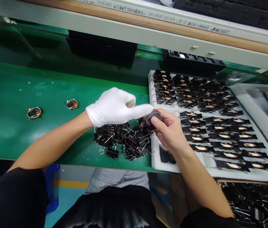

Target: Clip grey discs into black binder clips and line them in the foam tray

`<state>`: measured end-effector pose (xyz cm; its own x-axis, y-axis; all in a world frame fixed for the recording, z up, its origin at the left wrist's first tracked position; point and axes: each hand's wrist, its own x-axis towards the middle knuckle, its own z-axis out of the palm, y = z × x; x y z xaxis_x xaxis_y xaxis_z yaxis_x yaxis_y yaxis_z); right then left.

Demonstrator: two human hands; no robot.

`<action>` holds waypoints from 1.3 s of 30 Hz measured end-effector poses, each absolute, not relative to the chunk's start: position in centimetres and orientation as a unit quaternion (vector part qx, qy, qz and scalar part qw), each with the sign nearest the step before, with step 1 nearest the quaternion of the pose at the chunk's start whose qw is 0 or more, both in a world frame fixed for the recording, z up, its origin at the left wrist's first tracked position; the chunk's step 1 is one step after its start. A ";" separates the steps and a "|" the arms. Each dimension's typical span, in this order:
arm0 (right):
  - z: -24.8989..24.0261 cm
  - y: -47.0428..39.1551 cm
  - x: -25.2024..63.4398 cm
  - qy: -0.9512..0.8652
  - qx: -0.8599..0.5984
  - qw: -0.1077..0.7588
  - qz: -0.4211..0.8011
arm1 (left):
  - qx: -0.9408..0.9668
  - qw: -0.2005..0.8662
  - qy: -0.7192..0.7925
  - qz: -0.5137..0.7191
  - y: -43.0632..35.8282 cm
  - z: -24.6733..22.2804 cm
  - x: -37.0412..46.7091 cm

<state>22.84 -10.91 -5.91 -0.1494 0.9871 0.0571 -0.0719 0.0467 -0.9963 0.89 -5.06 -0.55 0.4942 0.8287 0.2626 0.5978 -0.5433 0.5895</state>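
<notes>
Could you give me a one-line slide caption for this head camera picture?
Gloved left hand and bare right hand meet over a small round part, above piled binder clips beside a white tray.

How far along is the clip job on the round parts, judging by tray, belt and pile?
Done: two round parts lie unclipped on the green belt.
In hand: the right hand holds a round part with a binder clip on it; the gloved left hand touches it.
Left: the white tray is mostly full of clipped parts. A pile of loose clips lies beside it.
</notes>
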 end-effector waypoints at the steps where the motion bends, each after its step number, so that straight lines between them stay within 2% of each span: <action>1: -5.9 -10.9 22.9 -0.534 -0.431 0.489 0.539 | 0.845 0.207 0.426 0.249 -5.1 -0.4 0.8; 6: -5.7 -10.9 22.9 -0.541 -0.429 0.494 0.528 | 0.849 0.202 0.433 0.227 -5.5 -0.1 1.1; 11: -5.3 -10.9 22.6 -0.501 -0.430 0.506 0.555 | 0.825 0.308 0.433 0.190 -5.3 0.7 1.2; 16: -5.6 -10.6 22.7 -0.512 -0.447 0.524 0.513 | 0.797 0.377 0.444 0.161 -5.0 0.7 1.3; 28: -5.2 -10.8 22.9 -0.535 -0.442 0.504 0.514 | 0.834 0.295 0.405 0.234 -5.0 -0.7 1.2; 35: -3.1 -10.1 25.6 -0.561 -0.471 0.497 0.466 | 0.815 0.334 0.378 0.286 -4.9 -0.2 0.7; 39: -2.9 -9.6 26.7 -0.637 -0.465 0.427 0.442 | 0.838 0.328 0.335 0.277 -5.5 -0.3 1.0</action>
<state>26.72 -9.57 -2.85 -0.2028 0.9702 0.1328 0.2139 0.1763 -0.9608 0.99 -5.51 -0.30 0.6219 0.7443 0.2434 0.3809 -0.5591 0.7364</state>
